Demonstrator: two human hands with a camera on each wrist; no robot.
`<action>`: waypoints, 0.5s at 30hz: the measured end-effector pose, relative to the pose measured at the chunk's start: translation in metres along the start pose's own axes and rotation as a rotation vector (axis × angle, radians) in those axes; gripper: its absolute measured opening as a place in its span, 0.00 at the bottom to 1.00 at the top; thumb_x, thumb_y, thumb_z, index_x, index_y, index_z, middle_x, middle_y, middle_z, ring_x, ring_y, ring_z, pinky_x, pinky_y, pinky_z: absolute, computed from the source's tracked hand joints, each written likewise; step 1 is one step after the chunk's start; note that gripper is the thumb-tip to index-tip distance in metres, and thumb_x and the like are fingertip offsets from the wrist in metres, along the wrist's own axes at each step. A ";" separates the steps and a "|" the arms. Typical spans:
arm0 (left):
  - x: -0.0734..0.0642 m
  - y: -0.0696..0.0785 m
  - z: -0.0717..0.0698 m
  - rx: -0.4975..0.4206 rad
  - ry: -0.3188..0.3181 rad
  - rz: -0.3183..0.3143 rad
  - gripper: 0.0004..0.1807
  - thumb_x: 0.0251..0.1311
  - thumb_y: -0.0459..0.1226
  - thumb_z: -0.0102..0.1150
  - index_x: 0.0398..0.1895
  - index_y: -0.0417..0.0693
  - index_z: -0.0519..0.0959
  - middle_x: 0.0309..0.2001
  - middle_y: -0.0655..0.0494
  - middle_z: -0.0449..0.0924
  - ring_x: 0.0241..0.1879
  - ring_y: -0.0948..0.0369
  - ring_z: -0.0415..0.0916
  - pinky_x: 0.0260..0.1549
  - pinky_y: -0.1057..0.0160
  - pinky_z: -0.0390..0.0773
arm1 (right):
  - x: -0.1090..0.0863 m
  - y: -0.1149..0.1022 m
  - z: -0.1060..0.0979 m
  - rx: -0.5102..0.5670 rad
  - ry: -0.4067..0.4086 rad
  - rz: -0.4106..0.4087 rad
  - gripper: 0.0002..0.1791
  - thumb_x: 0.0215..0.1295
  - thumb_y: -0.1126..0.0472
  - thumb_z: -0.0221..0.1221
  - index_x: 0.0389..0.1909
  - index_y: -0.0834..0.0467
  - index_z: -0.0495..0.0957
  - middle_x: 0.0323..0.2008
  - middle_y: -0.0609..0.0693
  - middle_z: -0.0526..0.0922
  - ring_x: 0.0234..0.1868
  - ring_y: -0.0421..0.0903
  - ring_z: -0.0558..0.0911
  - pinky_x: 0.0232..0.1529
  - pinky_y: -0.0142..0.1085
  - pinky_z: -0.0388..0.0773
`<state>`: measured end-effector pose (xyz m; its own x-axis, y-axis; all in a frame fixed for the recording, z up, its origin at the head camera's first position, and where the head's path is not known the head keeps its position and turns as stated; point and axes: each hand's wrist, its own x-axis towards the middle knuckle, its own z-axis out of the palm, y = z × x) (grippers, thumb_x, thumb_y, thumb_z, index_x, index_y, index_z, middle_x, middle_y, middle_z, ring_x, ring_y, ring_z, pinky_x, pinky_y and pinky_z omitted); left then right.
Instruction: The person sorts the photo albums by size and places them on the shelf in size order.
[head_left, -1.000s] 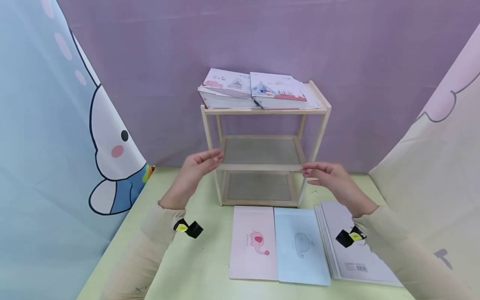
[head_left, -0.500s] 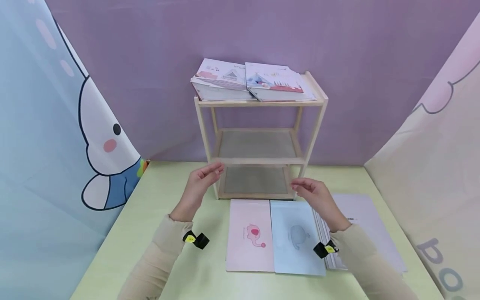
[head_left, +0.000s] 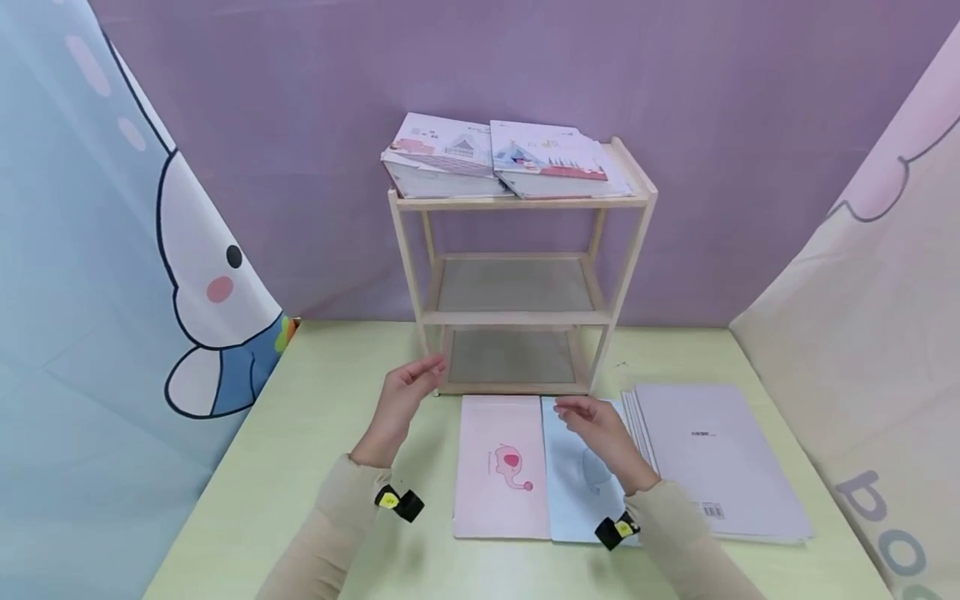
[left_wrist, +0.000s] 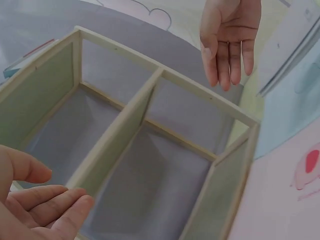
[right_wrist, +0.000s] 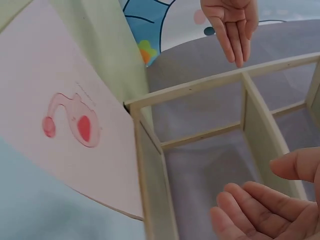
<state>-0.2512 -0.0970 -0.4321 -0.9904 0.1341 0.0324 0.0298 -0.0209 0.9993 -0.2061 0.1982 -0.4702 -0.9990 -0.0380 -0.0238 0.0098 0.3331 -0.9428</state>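
Note:
My left hand [head_left: 397,404] hovers empty at the left front of a small wooden shelf rack [head_left: 517,318], its fingers relaxed and slightly bent. Over the blue book [head_left: 566,500] hangs my right hand [head_left: 603,437], also holding nothing and partly covering the whale drawing. Beside the blue book lies a pink one [head_left: 480,500] with an elephant on its cover. In the left wrist view the left fingers [left_wrist: 55,207] overlap the rack's middle shelf. The right wrist view shows the right palm turned up, fingers [right_wrist: 255,207] loosely extended.
Two stacks of picture books, the left stack [head_left: 450,154] and the right stack [head_left: 551,154], lie on the rack's top shelf. A pile of large white books [head_left: 727,467] sits at the right of the green table [head_left: 247,517]. Printed cloths hang around it.
Both hands have drawn back and down from the rack's middle shelf. The right hand has also moved left, over the blue book, uncovering the white pile. The head view has shifted slightly.

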 end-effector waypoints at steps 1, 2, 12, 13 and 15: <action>0.000 -0.003 0.001 -0.004 0.005 -0.001 0.20 0.65 0.30 0.48 0.59 0.34 0.71 0.59 0.39 0.72 0.57 0.55 0.73 0.52 0.70 0.72 | 0.000 0.003 0.004 -0.011 0.011 0.008 0.15 0.67 0.67 0.52 0.52 0.68 0.75 0.49 0.63 0.80 0.51 0.56 0.78 0.50 0.41 0.77; 0.000 -0.007 0.002 -0.008 0.008 0.000 0.19 0.65 0.30 0.48 0.59 0.34 0.71 0.59 0.38 0.71 0.56 0.57 0.74 0.52 0.69 0.72 | 0.001 0.006 0.008 -0.029 0.024 0.020 0.15 0.67 0.67 0.53 0.51 0.68 0.76 0.48 0.62 0.80 0.51 0.55 0.78 0.50 0.42 0.77; 0.001 -0.036 0.009 -0.030 0.043 -0.021 0.19 0.63 0.26 0.47 0.57 0.30 0.71 0.57 0.37 0.73 0.53 0.56 0.75 0.48 0.72 0.74 | 0.003 0.029 0.028 -0.091 0.029 0.127 0.18 0.67 0.62 0.53 0.52 0.70 0.75 0.49 0.62 0.80 0.50 0.54 0.78 0.52 0.48 0.75; 0.001 -0.038 0.010 -0.028 0.043 -0.022 0.19 0.63 0.26 0.47 0.57 0.29 0.71 0.57 0.37 0.73 0.55 0.53 0.74 0.48 0.71 0.75 | 0.003 0.030 0.029 -0.093 0.027 0.133 0.18 0.67 0.62 0.53 0.52 0.70 0.75 0.49 0.62 0.80 0.50 0.54 0.78 0.52 0.48 0.75; 0.001 -0.045 0.010 -0.017 0.043 -0.021 0.19 0.63 0.26 0.47 0.56 0.28 0.71 0.56 0.35 0.73 0.57 0.47 0.72 0.48 0.71 0.75 | 0.003 0.033 0.031 -0.104 0.025 0.152 0.18 0.67 0.62 0.53 0.52 0.69 0.75 0.49 0.61 0.80 0.50 0.54 0.77 0.52 0.48 0.75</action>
<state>-0.2519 -0.0857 -0.4770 -0.9957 0.0923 0.0105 0.0073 -0.0354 0.9993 -0.2071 0.1797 -0.5121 -0.9872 0.0434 -0.1535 0.1572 0.4288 -0.8896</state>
